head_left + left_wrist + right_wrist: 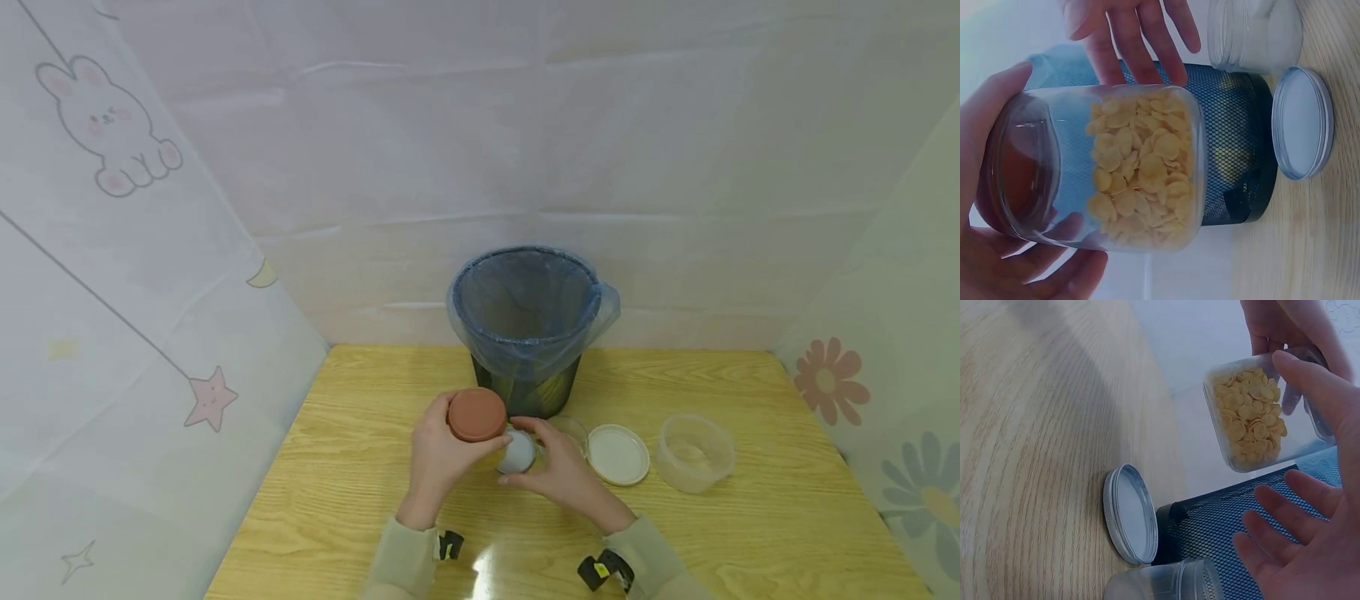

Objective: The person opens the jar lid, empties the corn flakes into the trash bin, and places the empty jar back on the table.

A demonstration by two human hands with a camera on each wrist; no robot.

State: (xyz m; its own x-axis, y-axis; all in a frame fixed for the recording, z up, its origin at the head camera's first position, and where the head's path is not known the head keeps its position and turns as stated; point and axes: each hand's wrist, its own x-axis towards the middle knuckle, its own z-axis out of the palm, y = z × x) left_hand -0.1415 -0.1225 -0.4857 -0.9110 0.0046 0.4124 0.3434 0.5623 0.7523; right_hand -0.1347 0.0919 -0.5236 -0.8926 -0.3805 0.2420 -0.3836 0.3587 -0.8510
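My left hand (438, 454) grips a clear jar (1147, 169) around its brownish-red lid (477, 414), holding it above the table. Corn flakes (1141, 165) fill part of the jar; in the left wrist view it appears sideways. Close by on the right, my right hand (566, 477) has its fingers spread and holds nothing. Its thumb overlaps the jar in the right wrist view; whether they touch I cannot tell. Below the hands, a silver-rimmed lid (1132, 514) lies on the table, its pale inside facing up. Beside that lid is an open clear jar (1254, 37), partly hidden by my right hand in the head view.
A dark mesh bin (528, 392) lined with a blue bag (525, 354) stands behind the hands, near the back wall. To the right on the wooden table (337, 492) are a round white lid (618, 455) and an open translucent tub (695, 454).
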